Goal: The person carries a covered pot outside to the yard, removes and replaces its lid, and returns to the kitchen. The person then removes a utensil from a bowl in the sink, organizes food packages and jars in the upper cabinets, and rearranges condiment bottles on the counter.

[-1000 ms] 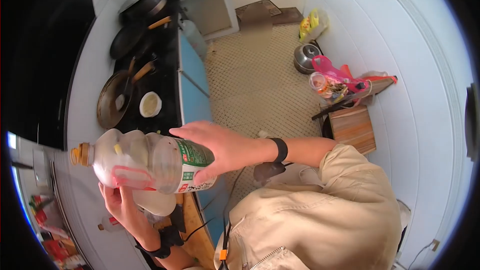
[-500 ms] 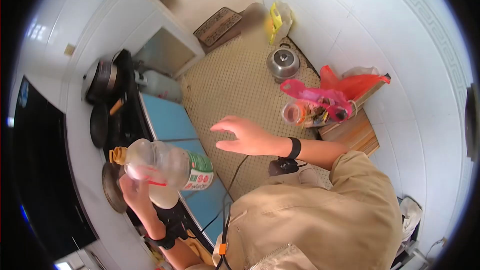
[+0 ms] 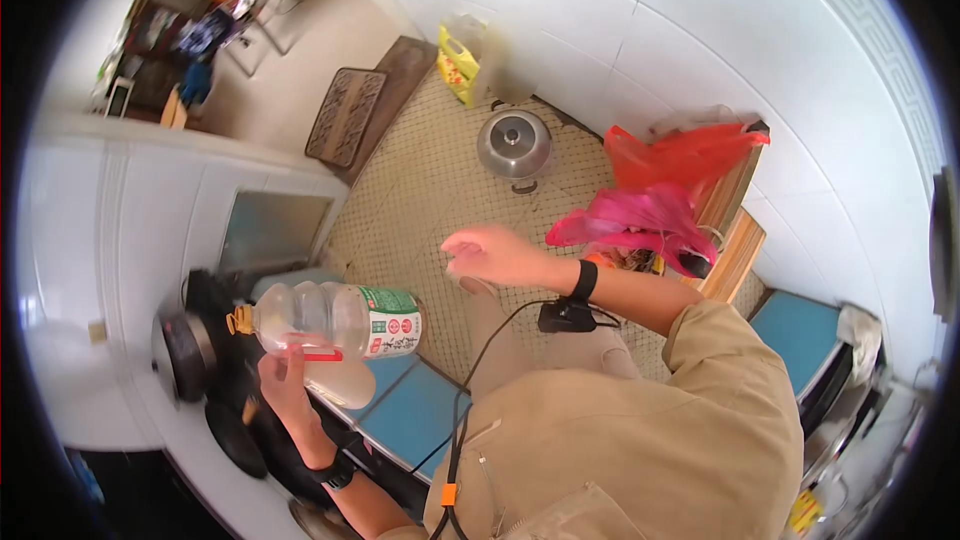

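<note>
A large clear plastic bottle point(image 3: 335, 318) with a yellow cap and a green-and-white label lies sideways in the air at the left. My left hand point(image 3: 287, 380) is closed around its red handle. Just beneath it shows a pale, cloudy rounded thing point(image 3: 342, 382); I cannot tell whether my left hand also holds it. My right hand point(image 3: 495, 255) hovers above the tiled floor with nothing in it. Its fingers are loosely bent, apart from the thumb and slightly blurred.
A lidded metal pot point(image 3: 514, 145) and a yellow bag point(image 3: 460, 65) sit on the floor ahead. Red point(image 3: 680, 160) and pink plastic bags point(image 3: 640, 220) hang over a wooden stand point(image 3: 740, 250) at right. Blue cabinets point(image 3: 420, 410) and a dark pan point(image 3: 235, 437) line the left. A doormat point(image 3: 345, 118) lies by the doorway.
My view has swung left, bringing more of the doorway room into sight. The bottle stays in my left hand and is more level. My right hand's fingers have curled in slightly.
</note>
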`<state>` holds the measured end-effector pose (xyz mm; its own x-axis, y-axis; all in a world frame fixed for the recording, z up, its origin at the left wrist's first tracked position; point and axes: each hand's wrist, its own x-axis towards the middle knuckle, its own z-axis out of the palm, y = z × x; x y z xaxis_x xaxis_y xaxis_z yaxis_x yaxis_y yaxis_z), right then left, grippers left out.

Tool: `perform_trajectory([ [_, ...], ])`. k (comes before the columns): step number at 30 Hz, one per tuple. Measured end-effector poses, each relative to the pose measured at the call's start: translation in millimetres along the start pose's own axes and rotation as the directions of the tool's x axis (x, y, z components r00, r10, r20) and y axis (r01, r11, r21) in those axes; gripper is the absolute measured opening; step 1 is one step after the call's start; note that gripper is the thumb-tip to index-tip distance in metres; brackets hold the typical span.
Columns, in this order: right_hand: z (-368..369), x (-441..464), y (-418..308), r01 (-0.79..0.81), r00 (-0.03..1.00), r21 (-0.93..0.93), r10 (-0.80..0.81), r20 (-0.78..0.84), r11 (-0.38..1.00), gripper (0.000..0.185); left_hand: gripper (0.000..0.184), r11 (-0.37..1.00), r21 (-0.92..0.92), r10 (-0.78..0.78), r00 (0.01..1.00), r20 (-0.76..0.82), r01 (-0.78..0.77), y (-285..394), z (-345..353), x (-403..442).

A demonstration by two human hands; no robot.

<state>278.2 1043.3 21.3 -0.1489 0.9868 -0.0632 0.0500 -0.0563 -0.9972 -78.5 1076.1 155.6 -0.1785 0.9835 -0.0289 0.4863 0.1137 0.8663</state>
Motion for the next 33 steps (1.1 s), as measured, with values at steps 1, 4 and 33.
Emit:
perform_trajectory([
  [1,-3,19,11,-0.014,1.0,-0.003,0.013,-0.028,1.0,0.037,0.014,0.999,0.033,0.023,0.999,0.032,-0.024,-11,5,32],
  [4,-13,79,47,-0.14,0.958,-0.01,0.133,-0.254,0.99,0.03,0.015,0.993,0.076,0.083,0.991,0.107,-0.091,-35,26,128],
  [33,-273,559,506,-0.732,0.322,-0.025,0.312,-0.894,0.681,0.06,0.022,0.931,0.347,-0.01,0.944,0.329,-0.11,-26,330,722],
])
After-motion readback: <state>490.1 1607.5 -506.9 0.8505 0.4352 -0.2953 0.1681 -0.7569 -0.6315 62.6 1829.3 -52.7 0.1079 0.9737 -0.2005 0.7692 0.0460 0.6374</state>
